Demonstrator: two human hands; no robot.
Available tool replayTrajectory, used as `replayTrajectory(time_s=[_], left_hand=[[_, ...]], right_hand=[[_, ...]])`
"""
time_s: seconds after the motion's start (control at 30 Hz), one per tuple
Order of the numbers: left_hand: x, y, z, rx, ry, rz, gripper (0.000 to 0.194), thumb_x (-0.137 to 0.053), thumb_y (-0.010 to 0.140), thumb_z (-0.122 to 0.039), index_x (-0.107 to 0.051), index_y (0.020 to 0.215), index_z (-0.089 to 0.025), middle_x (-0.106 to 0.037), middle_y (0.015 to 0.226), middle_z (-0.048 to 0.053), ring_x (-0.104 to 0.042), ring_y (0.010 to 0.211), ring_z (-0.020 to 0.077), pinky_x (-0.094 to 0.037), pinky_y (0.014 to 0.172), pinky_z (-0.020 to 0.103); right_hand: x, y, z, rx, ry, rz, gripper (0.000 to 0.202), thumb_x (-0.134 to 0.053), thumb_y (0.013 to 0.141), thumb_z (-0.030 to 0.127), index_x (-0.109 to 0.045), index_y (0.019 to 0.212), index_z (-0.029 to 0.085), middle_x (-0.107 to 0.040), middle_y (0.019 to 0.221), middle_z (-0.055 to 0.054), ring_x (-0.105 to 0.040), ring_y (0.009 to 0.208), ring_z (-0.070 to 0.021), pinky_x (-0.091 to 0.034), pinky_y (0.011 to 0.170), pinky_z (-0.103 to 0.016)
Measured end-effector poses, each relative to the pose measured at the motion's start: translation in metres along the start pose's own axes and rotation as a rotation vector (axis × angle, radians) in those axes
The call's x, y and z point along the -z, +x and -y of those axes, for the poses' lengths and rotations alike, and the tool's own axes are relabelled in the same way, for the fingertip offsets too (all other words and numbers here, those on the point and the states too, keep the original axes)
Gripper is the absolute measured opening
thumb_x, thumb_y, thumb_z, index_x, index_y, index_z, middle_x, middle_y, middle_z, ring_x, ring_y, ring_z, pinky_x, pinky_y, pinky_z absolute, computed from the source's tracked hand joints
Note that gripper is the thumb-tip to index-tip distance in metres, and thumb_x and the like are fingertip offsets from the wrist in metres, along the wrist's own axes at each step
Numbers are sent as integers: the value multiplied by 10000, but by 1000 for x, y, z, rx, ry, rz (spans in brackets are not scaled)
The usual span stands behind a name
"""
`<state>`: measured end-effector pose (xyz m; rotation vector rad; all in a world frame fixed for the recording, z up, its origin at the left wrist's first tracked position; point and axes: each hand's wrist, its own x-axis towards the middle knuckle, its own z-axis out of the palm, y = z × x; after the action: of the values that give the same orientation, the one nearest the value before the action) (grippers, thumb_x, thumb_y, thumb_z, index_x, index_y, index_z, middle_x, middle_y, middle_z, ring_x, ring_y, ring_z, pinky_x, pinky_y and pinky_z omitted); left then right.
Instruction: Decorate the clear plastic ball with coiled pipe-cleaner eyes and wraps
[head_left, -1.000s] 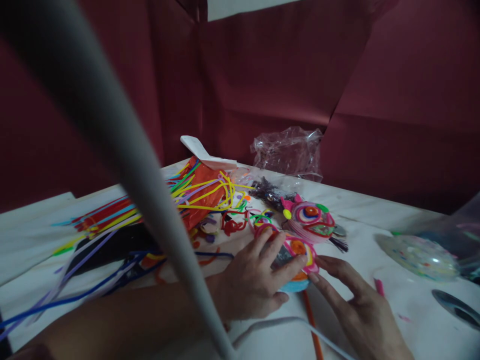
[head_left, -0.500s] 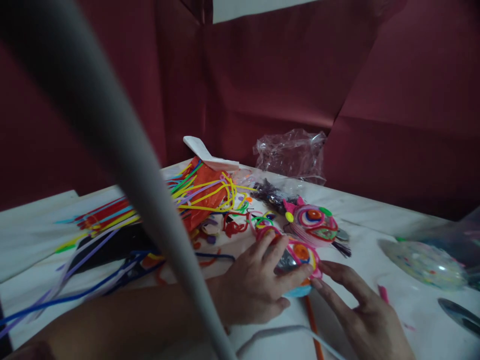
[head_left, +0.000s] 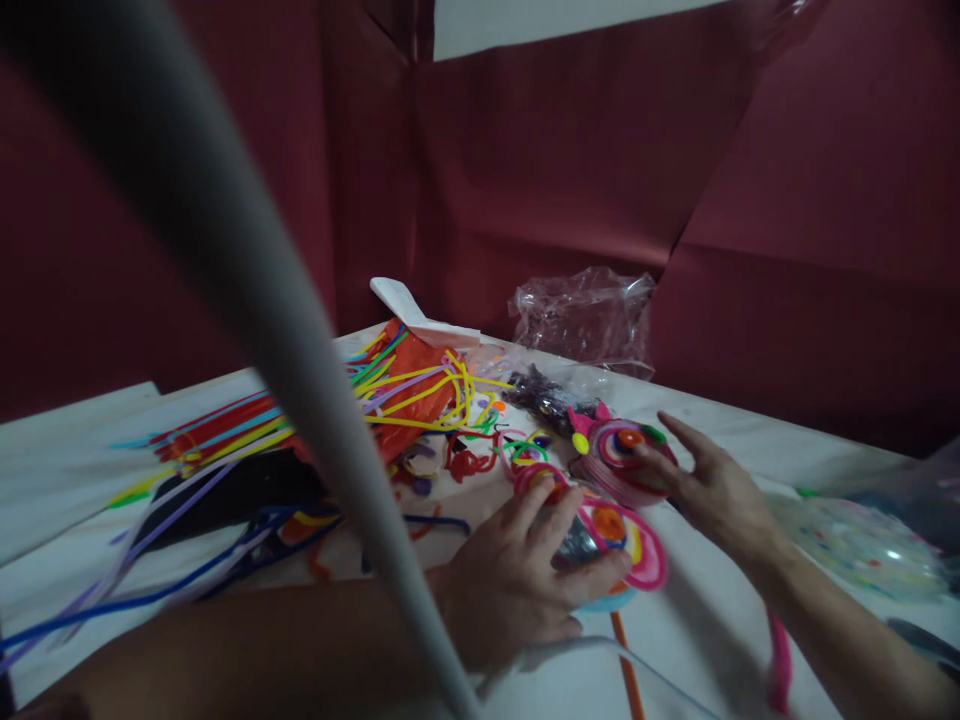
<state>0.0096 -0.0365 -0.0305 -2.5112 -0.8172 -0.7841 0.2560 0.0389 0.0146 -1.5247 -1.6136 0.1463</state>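
My left hand is laid over a round craft piece of coiled pipe cleaners, with its fingers curled around the near side. Pink loops, an orange coil and yellow and light blue parts show past the fingers. Just behind lies a second craft piece, with pink ear-like points, an orange centre and a yellow dot. Over its right side reaches my right hand, fingers apart and extended. Whether those fingertips touch it, I cannot tell. An orange pipe cleaner and a pale one run below the front piece.
A bundle of coloured pipe cleaners lies at left on orange wrapping. Crumpled clear plastic stands at the back, near dark tinsel. To the right sits a clear bag of coloured bits. A grey pole crosses the view.
My right hand has left the front craft piece and moved up and away to the rear one. A pink loop at the front piece's right edge is now uncovered. My left hand has stayed put.
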Motion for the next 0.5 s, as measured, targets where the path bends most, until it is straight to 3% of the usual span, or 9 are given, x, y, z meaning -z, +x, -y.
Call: replayTrajectory(time_s=[0.17, 0.5], left_hand=[[-2, -1, 1, -53, 36, -48, 670, -499, 806, -570, -321, 1386, -286, -370, 1372, 194, -337, 1285, 393, -415, 964, 490], [-7, -1, -2, -29, 35, -66, 621, -515, 806, -515, -339, 1371, -326, -382, 1386, 153, -313, 1302, 383, -407, 967, 478]], right_hand=[[-16, -10, -18, -107, 118, 70, 758, -645, 675, 584, -508, 1276, 143, -670, 1090, -130, -622, 1001, -335, -490, 857, -461], [5, -28, -40, -115, 314, 107, 697, -715, 626, 536, -524, 1214, 214, -622, 1166, -110, -585, 1062, -332, -514, 853, -436]])
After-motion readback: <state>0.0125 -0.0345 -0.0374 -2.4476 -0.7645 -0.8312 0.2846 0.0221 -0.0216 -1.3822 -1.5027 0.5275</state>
